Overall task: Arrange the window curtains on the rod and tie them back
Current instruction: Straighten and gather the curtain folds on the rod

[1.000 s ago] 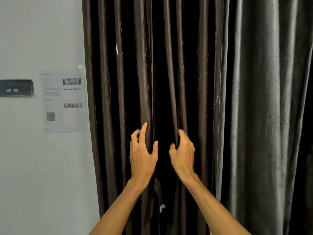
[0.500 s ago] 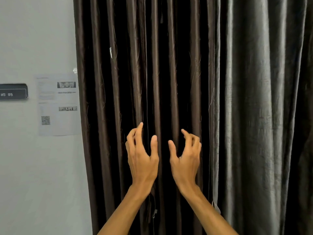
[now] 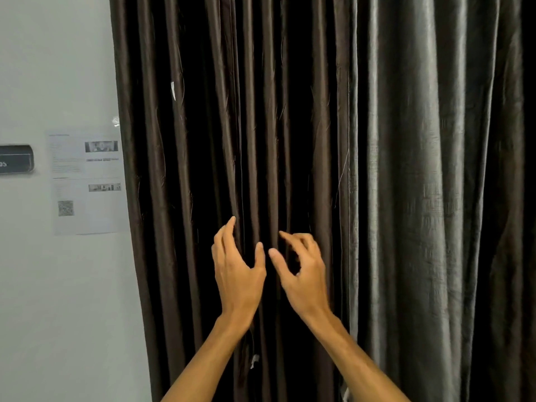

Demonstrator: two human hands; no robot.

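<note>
In the head view, my left hand [image 3: 236, 274] and right hand [image 3: 304, 275] hovered close together, fingers loosely spread and gripping nothing, at the middle folds of the brown curtain [image 3: 200, 140]. It hung between the wall [image 3: 58, 300] and the grey curtain [image 3: 435, 169]. I judged a grab might catch only one slippery pleat, or snag the loose threads [image 3: 343, 169]. The rod was out of view.

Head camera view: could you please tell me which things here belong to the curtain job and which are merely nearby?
Part of the job:
- brown curtain, hanging in tight folds
- grey curtain beside it
- left hand and right hand, raised at the brown folds, gripping nothing

Just nearby:
- printed notice on the wall
- dark sign plate
</note>
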